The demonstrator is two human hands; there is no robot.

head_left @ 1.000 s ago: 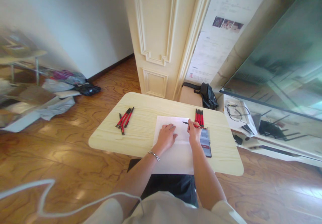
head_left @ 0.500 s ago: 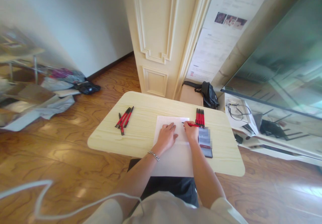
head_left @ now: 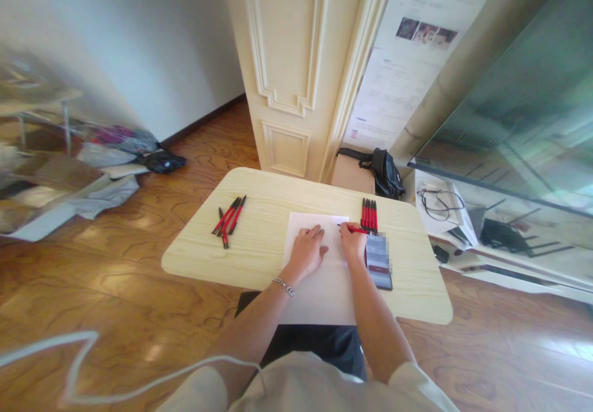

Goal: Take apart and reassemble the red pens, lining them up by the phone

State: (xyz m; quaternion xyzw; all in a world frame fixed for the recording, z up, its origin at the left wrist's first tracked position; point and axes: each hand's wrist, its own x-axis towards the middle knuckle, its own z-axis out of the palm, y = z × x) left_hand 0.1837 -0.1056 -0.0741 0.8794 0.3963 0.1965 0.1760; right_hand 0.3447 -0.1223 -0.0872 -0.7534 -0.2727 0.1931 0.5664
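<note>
Pointing its dark tip toward nine o'clock, a red-and-black pen point(head_left: 356, 230) lies in the right hand point(head_left: 353, 243), whose fingers are closed around it near the tip. It sits over the one o'clock part of a white sheet of paper point(head_left: 319, 294); whether tip and paper touch is too small to tell. The left hand point(head_left: 306, 251) rests palm down toward the sheet's eleven o'clock, fingers loosely spread, gripping nothing. Writing, or being about to write, seems to be the step in hand. A next stroke would call for light, steady pressure from the pen, with the left hand bracing the paper against slipping.

Just beside the right hand, at the sheet's three o'clock, lies a phone point(head_left: 380, 278), its screen partly blurred out. Beyond it, toward one o'clock, more pens point(head_left: 369, 214) stand side by side in a neat row. Over at ten o'clock, well apart, is a loose pile of similar pens point(head_left: 227, 219). All rest on the pale desk point(head_left: 273, 193). Past its far edge, at one o'clock, sits a black bag point(head_left: 388, 176).
</note>
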